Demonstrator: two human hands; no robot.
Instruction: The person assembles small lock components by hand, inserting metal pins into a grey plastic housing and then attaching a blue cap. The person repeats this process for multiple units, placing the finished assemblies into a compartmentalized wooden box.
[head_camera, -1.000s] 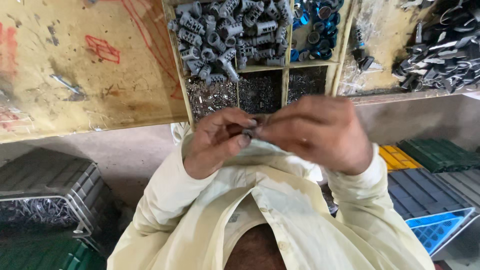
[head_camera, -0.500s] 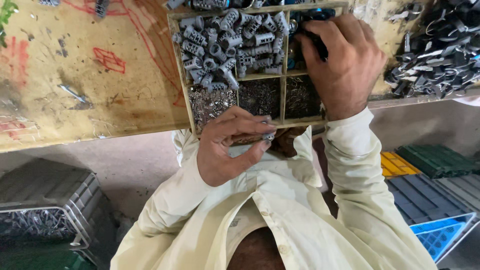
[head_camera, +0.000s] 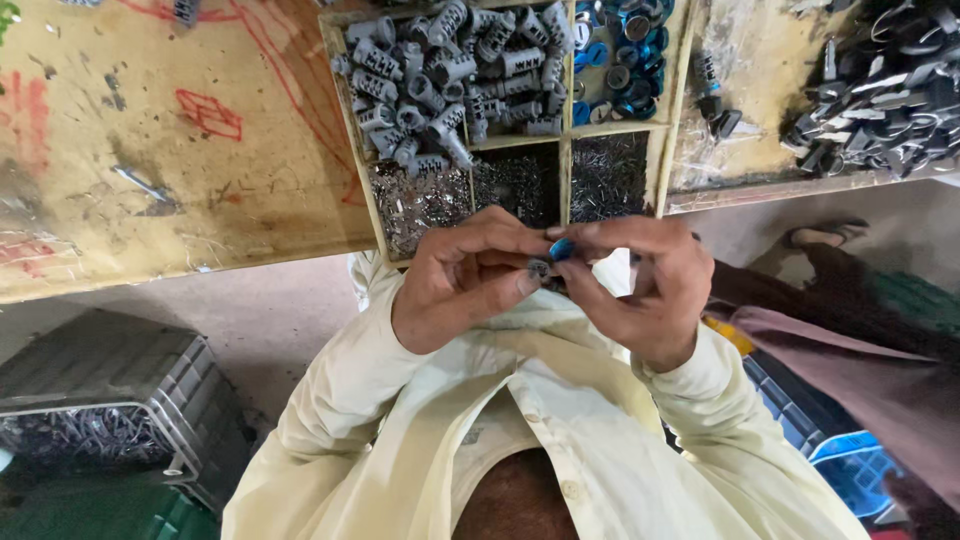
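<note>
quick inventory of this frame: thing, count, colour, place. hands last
wooden tray: one, pale wood, compartments, top centre
grey ribbed parts: a heap, grey, tray's upper left compartment
blue rings: a heap, blue and dark, upper right compartment
small metal bits: heaps, silvery, lower compartments
black parts: a pile, black, top right on bench
workbench: one, yellowish with red marks, top left
grey crate: one, grey, holds metal pieces, lower left
blue crate: one, blue, lower right
left hand: pinches a small grey part
right hand: holds a blue ring at that part
</note>
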